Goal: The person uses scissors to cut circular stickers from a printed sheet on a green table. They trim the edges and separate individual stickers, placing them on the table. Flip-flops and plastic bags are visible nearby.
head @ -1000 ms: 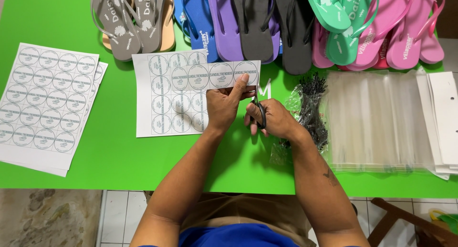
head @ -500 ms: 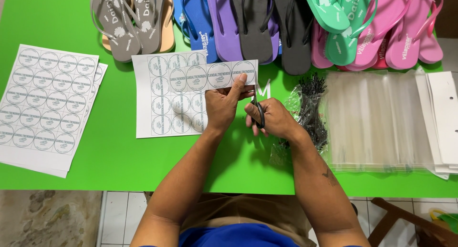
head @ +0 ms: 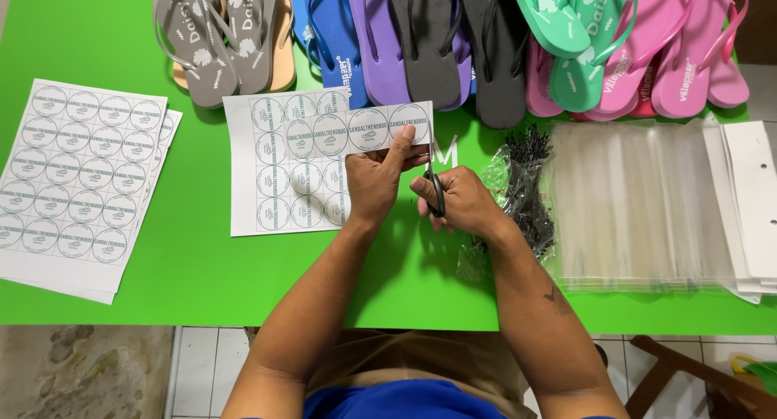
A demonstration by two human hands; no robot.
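Observation:
My left hand (head: pixel 374 178) pinches the right end of a paper strip of round printed labels (head: pixel 333 132), held level above the green table (head: pixel 194 265). My right hand (head: pixel 460 202) grips a pair of scissors (head: pixel 433 176) with black handles. The blades point up and sit at the strip's right edge, next to my left fingertips. Under the strip lies a white sheet of round labels (head: pixel 279 192) with its right part cut away.
A stack of full label sheets (head: pixel 77 180) lies at the left. Flip-flops in grey, blue, purple, black (head: pixel 429 38), teal and pink line the far edge. Right of my hands are a bag of black ties (head: pixel 526 192), clear plastic bags (head: pixel 639 204) and white cards (head: pixel 753 200).
The hands have barely moved. The scissors stay at the strip's right edge, with the blades slightly shifted.

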